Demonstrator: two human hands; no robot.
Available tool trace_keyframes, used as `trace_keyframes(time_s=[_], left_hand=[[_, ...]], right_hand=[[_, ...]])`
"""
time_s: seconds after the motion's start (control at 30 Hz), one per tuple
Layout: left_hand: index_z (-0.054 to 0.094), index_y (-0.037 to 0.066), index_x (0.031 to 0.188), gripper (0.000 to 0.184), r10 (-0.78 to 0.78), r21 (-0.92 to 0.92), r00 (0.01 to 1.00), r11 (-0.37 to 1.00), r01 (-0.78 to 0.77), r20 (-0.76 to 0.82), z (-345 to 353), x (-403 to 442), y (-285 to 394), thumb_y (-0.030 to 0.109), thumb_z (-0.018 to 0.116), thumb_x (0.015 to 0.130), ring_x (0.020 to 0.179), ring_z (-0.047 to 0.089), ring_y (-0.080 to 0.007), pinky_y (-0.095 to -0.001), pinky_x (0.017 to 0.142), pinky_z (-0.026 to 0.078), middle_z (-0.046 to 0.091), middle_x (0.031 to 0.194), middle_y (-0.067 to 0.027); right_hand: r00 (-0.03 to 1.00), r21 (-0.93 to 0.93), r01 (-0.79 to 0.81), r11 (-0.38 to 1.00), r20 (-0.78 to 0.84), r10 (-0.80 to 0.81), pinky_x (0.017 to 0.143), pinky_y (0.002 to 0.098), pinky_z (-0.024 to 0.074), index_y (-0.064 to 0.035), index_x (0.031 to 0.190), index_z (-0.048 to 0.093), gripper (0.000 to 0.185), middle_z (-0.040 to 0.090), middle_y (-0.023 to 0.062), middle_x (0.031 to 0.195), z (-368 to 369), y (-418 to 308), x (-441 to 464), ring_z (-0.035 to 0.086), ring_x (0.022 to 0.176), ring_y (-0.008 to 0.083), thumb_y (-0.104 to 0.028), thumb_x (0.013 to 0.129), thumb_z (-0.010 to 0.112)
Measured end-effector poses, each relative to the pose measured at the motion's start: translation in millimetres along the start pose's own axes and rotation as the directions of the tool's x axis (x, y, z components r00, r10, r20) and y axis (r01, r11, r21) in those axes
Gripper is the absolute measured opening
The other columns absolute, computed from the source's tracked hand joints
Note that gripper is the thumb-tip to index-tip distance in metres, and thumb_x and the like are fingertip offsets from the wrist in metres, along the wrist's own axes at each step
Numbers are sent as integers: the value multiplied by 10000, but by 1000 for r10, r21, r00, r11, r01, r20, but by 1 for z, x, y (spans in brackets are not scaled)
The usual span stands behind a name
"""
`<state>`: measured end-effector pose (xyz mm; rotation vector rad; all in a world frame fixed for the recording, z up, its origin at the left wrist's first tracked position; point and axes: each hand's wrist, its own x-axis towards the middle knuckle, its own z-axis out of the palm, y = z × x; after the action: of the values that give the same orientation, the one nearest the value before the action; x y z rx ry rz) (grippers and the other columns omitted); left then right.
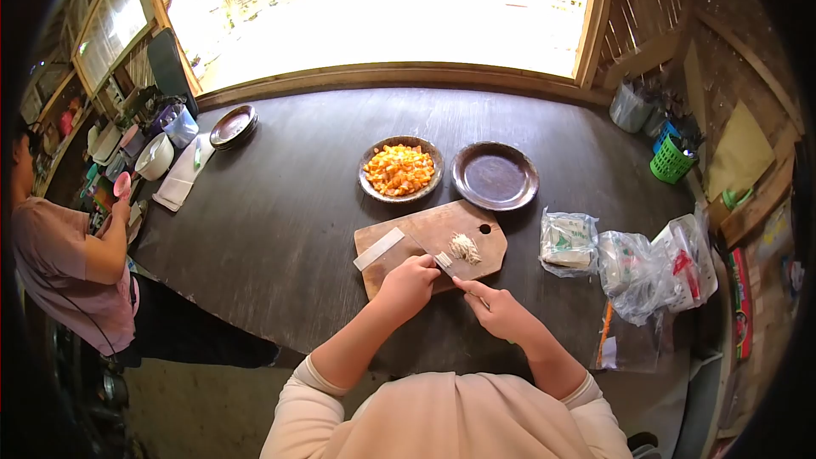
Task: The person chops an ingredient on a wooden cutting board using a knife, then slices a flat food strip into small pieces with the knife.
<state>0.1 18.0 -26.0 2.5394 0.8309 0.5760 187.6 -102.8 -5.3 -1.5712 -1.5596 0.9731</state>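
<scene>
My right hand [490,304] is closed around the handle of a knife [448,271], whose blade points up and left over a wooden cutting board [416,228]. Beside the blade, my left hand [408,286] rests at the board's near edge with its fingers curled in; what they hold is hidden. Small white cut pieces [443,260] lie by the blade. To their right is a little heap of thin white strips [465,246]. A flat whitish slab [379,249] sits on the board's left part.
Behind the board stand a plate of orange diced food [399,171] and a bare dark plate [495,175]. Plastic-wrapped packs [569,242] and plastic bags [633,272] lie at right, near a green basket [671,161]. Stacked plates [234,127] and another person [76,263] are at left.
</scene>
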Motion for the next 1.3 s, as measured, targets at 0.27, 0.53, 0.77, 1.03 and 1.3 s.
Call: trace_keyframes(time_s=[0.27, 0.53, 0.77, 1.03, 1.3], left_hand=[[733, 40, 949, 202, -40, 18, 999, 999, 39, 27, -2, -2, 5, 22, 612, 788, 1000, 624, -312, -397, 886, 522, 664, 1015, -97], [727, 39, 952, 203, 12, 6, 1000, 1000, -12, 13, 1, -2, -1, 27, 613, 784, 1024, 617, -320, -400, 909, 515, 660, 1043, -102], [728, 42, 960, 214, -40, 2, 998, 999, 40, 49, 0, -2, 2, 25, 614, 779, 1033, 617, -315, -399, 912, 517, 661, 1050, -96], [724, 37, 972, 216, -15, 48, 999, 999, 12, 48, -1, -2, 1, 23, 620, 783, 1028, 615, -310, -396, 909, 518, 653, 1035, -95], [727, 34, 950, 197, -24, 14, 999, 1000, 23, 33, -1, -2, 4, 21, 625, 782, 1014, 616, -312, -399, 897, 521, 650, 1014, -98]], right_hand=[[999, -72, 34, 997, -22, -36, 819, 389, 541, -149, 1350, 585, 355, 698, 218, 1047, 4, -3, 3, 707, 949, 371, -144, 997, 542], [1000, -24, -11, 1000, 12, 11, 736, 342, 529, -150, 1363, 581, 366, 704, 198, 920, -2, -2, -4, 669, 710, 207, -141, 999, 543], [999, -39, 35, 999, -36, -36, 704, 331, 512, -140, 1360, 584, 363, 686, 194, 853, 8, 3, 0, 603, 659, 164, -141, 999, 544], [997, -25, -61, 998, 46, 63, 801, 448, 537, -152, 1352, 567, 365, 680, 247, 1035, -6, -10, -5, 647, 960, 448, -153, 988, 547], [996, -98, -85, 992, 12, 87, 815, 427, 545, -158, 1367, 555, 374, 681, 242, 1035, 8, -12, 4, 653, 968, 439, -160, 993, 537]])
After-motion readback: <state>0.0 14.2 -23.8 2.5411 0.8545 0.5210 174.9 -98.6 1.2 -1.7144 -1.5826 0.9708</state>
